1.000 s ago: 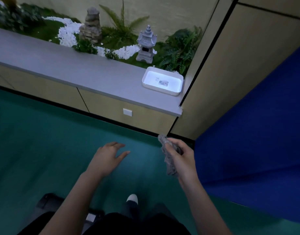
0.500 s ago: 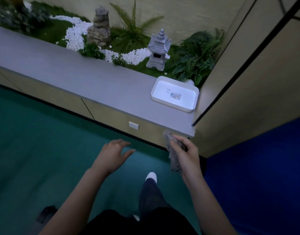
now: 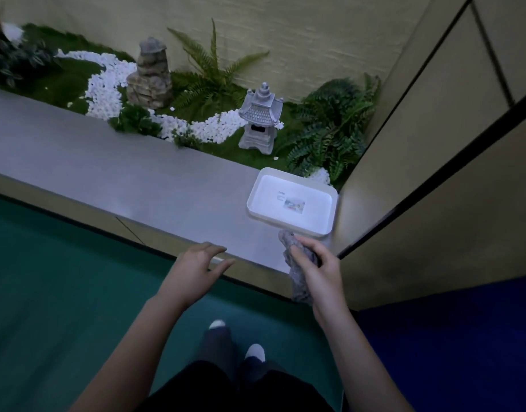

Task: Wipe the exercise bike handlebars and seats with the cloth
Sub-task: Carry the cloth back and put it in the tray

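A grey cloth (image 3: 299, 285) is gripped in the curled fingers (image 3: 306, 248) of the right hand (image 3: 321, 272), bunched in the fist with one end poking out above and a loose tail hanging below, at the near edge of a grey surface (image 3: 122, 173). The left hand (image 3: 193, 267) is held to the left of those fingers, its own fingers spread and relaxed with nothing in them, poised by the same edge; whether the edge is touched cannot be told. A white tray (image 3: 256, 188) is seen just beyond the right fingers, very close to the cloth's upper end, and a stone lantern (image 3: 260, 120) and ferns (image 3: 330, 129) are set farther beyond, in a small garden bed. No exercise bike, handlebar or seat is shown anywhere in the view, so wiping is judged not to be under way here. The chief risk is judged to be that the cloth is put down in the tray while some bikes are left unwiped. A lesser one: the tray, placed near the surface's corner, could be knocked by the knuckles and pushed askew if the hand is carried forward carelessly. The hanging tail could also be caught on the edge below the fingers, and the cloth pulled from the grip.
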Demonstrator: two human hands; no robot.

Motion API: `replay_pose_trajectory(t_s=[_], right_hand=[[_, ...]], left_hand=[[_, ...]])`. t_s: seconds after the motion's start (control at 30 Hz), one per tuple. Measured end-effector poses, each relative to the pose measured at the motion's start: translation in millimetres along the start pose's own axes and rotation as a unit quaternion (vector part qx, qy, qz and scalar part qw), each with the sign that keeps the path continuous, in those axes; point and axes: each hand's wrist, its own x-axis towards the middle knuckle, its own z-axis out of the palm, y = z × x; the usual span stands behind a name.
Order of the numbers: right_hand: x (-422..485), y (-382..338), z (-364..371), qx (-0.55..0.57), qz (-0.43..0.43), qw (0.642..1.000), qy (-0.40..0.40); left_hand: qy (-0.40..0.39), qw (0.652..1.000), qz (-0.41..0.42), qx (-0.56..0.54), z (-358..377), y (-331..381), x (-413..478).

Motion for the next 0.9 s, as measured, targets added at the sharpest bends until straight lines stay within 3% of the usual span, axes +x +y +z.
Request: replay_pose_trajectory(t_s=[0.4,0.6,0.67,0.77,0.9], right_hand=[[79,-50,75,0.001,-0.053,0.998,0.042],[116,-63,116,-0.030,-0.094,0.993,0.058],[123,-66,125,-0.027,-0.103,0.992,0.063],[132,-70,136,-0.028,-0.122,0.990,0.064],[143,-74,145,-0.033,-0.122,0.991,0.051]], left_hand=[[-0.036,0.994,0.067,-0.077,-47,4,127],[-0.053,0.978,0.105,-0.171,-70,13,175],[-0.073,0.959,0.092,-0.258,-74,22,182],[-0.128,0.903,0.051,-0.408,-75,35,190],[-0.147,0.859,0.003,-0.490,-76,47,199]])
